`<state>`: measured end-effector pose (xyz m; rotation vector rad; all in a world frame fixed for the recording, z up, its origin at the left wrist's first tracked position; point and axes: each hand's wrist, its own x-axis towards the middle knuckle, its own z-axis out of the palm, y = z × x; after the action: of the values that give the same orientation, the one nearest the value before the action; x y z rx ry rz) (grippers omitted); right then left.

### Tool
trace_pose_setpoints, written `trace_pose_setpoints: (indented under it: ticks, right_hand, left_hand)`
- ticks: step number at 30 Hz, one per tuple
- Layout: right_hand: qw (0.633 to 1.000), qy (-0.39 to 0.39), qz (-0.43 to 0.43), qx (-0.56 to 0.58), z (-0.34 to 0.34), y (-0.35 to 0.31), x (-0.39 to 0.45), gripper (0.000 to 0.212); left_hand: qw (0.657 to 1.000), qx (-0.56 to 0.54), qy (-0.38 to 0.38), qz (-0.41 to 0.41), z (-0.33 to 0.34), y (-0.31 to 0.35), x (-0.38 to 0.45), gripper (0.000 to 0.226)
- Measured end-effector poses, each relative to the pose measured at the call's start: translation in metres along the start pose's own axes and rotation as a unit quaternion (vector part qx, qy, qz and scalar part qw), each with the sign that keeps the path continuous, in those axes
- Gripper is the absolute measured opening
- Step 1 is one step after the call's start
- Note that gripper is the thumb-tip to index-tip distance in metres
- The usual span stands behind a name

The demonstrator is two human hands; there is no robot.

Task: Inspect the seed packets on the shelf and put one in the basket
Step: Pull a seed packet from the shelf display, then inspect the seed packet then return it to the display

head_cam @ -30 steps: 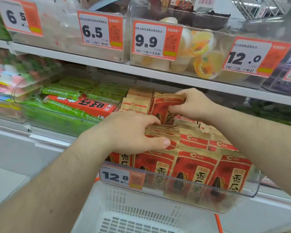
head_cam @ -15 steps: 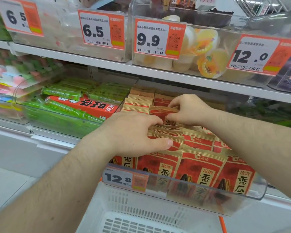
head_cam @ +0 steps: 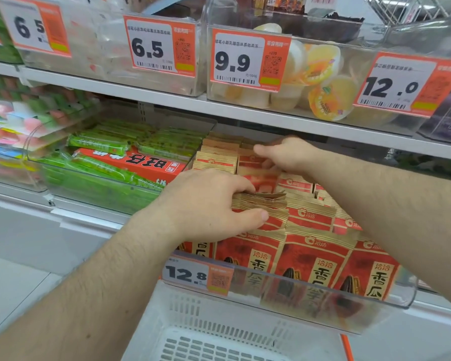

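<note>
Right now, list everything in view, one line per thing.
seed packets: many, red and tan, clear bin on lower shelf.
basket: one, white, below the bin; no packet visible in it.
price tags: five fully visible, orange and white, on bin fronts.
green packs: many, bin left of the seeds.
red box: one, among the green packs.
jelly cups: several, yellow and white, upper bin.
left hand: grips packet tops.
right hand: on rear packets.
</note>
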<state>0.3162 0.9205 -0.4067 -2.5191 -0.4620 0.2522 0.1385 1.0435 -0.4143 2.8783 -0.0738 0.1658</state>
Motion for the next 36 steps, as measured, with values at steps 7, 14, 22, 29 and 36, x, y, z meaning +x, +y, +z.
trace_pose_setpoints:
  ticks: [7,14,22,29,36]
  right_hand:
    - [0.989,-0.122,-0.066,-0.051,-0.006,0.001,-0.019,0.035]
    - [0.963,0.092,-0.191,-0.168,-0.011,-0.012,-0.054,0.014]
    - [0.861,0.343,-0.337,0.167,-0.03,-0.043,-0.114,0.008]
    - [0.826,0.173,-0.249,0.475,-0.036,-0.059,-0.155,0.017]
    - [0.875,0.086,-0.185,0.439,-0.003,-0.024,-0.19,0.015]
  left_hand:
    - [1.0,0.008,-0.011,-0.006,-0.002,0.002,-0.002,0.064]
    - [0.998,0.026,0.055,0.0,0.005,0.006,-0.003,0.076]
    - [0.944,-0.164,0.283,0.045,-0.014,0.018,-0.018,0.052]
    - [0.902,-0.237,0.361,0.017,-0.049,0.039,-0.056,0.016]
    - [0.792,-0.511,0.309,-0.127,-0.017,0.051,-0.083,0.018]
